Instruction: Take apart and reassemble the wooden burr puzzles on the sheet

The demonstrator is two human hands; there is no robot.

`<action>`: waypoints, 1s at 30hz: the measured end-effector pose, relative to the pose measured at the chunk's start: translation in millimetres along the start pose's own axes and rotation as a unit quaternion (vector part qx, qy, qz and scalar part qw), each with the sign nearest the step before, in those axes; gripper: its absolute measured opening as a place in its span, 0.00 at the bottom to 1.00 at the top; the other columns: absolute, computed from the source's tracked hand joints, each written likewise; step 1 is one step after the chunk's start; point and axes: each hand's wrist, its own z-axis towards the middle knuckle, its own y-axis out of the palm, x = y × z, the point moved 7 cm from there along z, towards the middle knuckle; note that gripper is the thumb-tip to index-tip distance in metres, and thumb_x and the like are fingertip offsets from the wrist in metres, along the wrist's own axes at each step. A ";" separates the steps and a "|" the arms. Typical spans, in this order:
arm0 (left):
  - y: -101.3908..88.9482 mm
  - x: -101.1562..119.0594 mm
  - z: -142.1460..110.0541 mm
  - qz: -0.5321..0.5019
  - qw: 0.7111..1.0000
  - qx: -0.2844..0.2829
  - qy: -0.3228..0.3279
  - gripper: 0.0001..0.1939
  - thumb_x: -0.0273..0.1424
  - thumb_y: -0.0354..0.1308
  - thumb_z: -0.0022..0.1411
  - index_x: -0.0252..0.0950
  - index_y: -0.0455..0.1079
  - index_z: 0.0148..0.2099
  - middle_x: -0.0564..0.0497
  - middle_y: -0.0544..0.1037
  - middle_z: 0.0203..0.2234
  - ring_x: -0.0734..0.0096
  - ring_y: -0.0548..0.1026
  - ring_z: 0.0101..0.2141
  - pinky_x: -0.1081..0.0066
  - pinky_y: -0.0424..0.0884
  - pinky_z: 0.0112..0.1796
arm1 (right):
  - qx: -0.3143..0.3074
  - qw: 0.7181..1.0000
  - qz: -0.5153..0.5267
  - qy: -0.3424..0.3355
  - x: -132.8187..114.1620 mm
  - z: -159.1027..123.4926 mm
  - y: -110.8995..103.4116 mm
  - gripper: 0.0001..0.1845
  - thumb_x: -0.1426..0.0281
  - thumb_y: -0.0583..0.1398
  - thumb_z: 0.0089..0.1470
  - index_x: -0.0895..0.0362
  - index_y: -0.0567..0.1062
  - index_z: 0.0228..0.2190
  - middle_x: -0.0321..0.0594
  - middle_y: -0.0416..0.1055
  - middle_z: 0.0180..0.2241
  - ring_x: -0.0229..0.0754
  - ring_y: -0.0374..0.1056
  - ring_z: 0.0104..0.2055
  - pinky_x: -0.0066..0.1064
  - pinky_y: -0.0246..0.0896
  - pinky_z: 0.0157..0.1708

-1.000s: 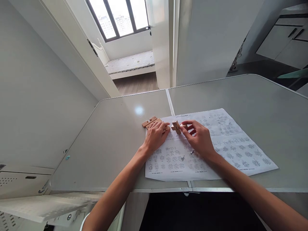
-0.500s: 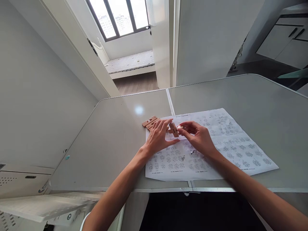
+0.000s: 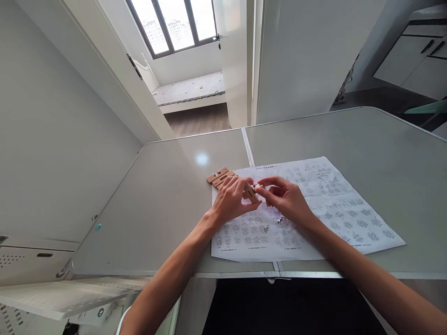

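My left hand (image 3: 228, 197) is closed round a slotted wooden puzzle piece (image 3: 250, 193), with fingers above it and the thumb below. A small light wooden piece (image 3: 259, 187) is pinched between the thumb and index finger of my right hand (image 3: 288, 197). Its end meets the right side of the slotted piece; whether it sits inside a slot is too small to tell. Just beyond my left hand lie several notched wooden bars (image 3: 220, 177), side by side and partly hidden by that hand. Beneath both hands spreads a printed sheet (image 3: 307, 237) of assembly drawings.
The grey folding table (image 3: 157, 195) has a metal seam (image 3: 247, 146) across its middle. Small torn spots (image 3: 280, 220) show in the sheet. Behind the table are an open door (image 3: 234, 60) and a bed (image 3: 190, 89). A white panel (image 3: 70, 298) stands at lower left.
The slotted piece has tilted and dropped slightly in my left fingers. My right fingertips have come closer to it, pressing the small piece against its side.
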 end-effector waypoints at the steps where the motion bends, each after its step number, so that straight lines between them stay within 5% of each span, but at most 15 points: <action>1: -0.5 0.2 0.3 0.000 1.000 0.002 0.001 0.22 0.41 0.70 0.61 0.41 0.69 0.53 0.45 0.83 0.46 0.53 0.80 0.48 0.53 0.70 0.54 | -0.001 1.000 0.010 0.005 0.2 0.3 0.0 0.23 0.48 0.70 0.56 0.54 0.81 0.41 0.36 0.77 0.25 0.41 0.70 0.21 0.35 0.66 0.24; 6: 0.1 -1.4 0.5 0.002 1.000 0.008 -0.001 0.22 0.43 0.69 0.61 0.40 0.68 0.51 0.44 0.81 0.43 0.52 0.79 0.45 0.54 0.71 0.51 | -0.011 0.998 0.049 0.023 -0.1 1.6 1.1 0.25 0.48 0.71 0.54 0.54 0.81 0.43 0.42 0.81 0.35 0.38 0.69 0.22 0.34 0.67 0.24; 12: -0.7 -2.2 0.3 -0.060 0.998 -0.008 -0.037 0.27 0.48 0.69 0.61 0.41 0.66 0.55 0.43 0.79 0.47 0.52 0.77 0.48 0.56 0.71 0.50 | 0.002 0.997 0.066 0.035 0.3 2.1 -2.9 0.25 0.48 0.72 0.53 0.54 0.82 0.42 0.37 0.76 0.27 0.39 0.67 0.23 0.33 0.66 0.23; 17: -1.5 -4.4 1.6 -0.135 0.986 -0.046 -0.090 0.15 0.46 0.51 0.76 0.39 0.67 0.45 0.49 0.76 0.33 0.65 0.71 0.31 0.65 0.65 0.36 | 0.015 0.993 0.100 0.054 -0.4 2.9 -9.0 0.22 0.49 0.71 0.55 0.54 0.82 0.40 0.40 0.78 0.33 0.37 0.65 0.24 0.33 0.65 0.24; 22: 0.9 1.8 2.8 -0.170 0.977 -0.093 -0.093 0.25 0.46 0.45 0.78 0.40 0.57 0.28 0.56 0.64 0.21 0.71 0.60 0.23 0.67 0.54 0.29 | -0.033 0.992 0.103 0.063 -1.0 1.7 -2.5 0.22 0.49 0.70 0.56 0.55 0.82 0.41 0.36 0.74 0.27 0.38 0.63 0.24 0.33 0.64 0.26; 30: 6.7 6.0 1.6 -0.229 0.961 -0.117 -0.098 0.29 0.51 0.36 0.79 0.40 0.55 0.27 0.54 0.65 0.22 0.70 0.63 0.25 0.66 0.59 0.31 | -0.137 0.980 0.130 0.056 0.8 -0.7 13.3 0.21 0.49 0.60 0.67 0.54 0.75 0.34 0.32 0.65 0.26 0.36 0.59 0.24 0.30 0.58 0.25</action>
